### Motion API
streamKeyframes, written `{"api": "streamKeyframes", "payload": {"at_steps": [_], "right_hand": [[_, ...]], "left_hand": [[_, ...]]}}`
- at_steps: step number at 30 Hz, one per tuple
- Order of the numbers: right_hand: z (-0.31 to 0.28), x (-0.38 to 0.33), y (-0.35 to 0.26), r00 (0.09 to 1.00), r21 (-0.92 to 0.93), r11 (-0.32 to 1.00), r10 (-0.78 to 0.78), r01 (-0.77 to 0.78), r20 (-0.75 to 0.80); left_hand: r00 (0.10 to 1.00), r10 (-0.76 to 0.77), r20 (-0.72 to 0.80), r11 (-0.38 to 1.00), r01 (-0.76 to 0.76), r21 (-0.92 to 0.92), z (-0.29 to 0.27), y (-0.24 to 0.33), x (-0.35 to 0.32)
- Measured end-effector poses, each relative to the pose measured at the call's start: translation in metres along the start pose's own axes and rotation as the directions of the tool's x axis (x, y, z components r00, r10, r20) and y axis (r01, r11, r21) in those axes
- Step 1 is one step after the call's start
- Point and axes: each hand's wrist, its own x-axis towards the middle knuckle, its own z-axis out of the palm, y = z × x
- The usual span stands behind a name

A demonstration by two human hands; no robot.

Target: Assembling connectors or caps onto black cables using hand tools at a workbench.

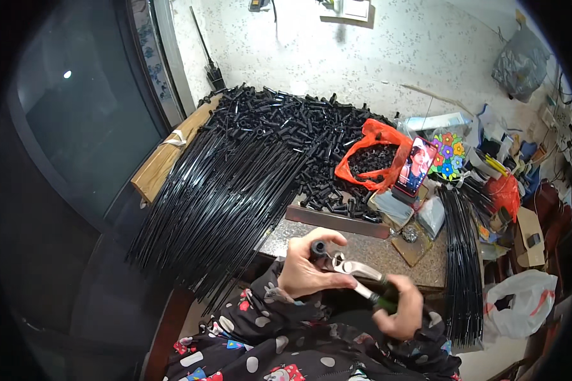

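My left hand (300,272) is closed around a short black tubular part (318,248), its round open end facing up. My right hand (401,311) grips the dark green handles of a pair of silver pliers (361,270). The pliers' jaws reach to the black part beside my left fingers; whether they bite on it I cannot tell. Both hands are in front of the table's near edge, above my lap. Beyond them lies a big heap of similar short black tubular parts (286,117), with a wide spread of long thin black rods (216,197) to the left.
A metal strip (337,221) edges the heap on the speckled tabletop (286,240). An orange-red bag (342,170) of small black pieces sits beside a propped phone (415,166). More rods (462,273) overhang at right, near a white plastic bag (524,305). A wooden board (159,166) borders the left.
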Motion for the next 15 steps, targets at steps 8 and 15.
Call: {"api": "streamKeyframes", "payload": {"at_steps": [8, 15], "right_hand": [[-0.006, -0.017, 0.023, 0.3, 0.297, 0.088, 0.026, -0.951, 0.953], [0.002, -0.002, 0.014, 0.994, -0.112, 0.994, 0.028, -0.016, 0.109]], "left_hand": [[0.987, -0.116, 0.113, 0.992, 0.12, -0.028, -0.001, 0.009, 0.0], [0.966, -0.257, 0.041, 0.947, 0.26, -0.187, 0.003, -0.001, -0.002]]}}
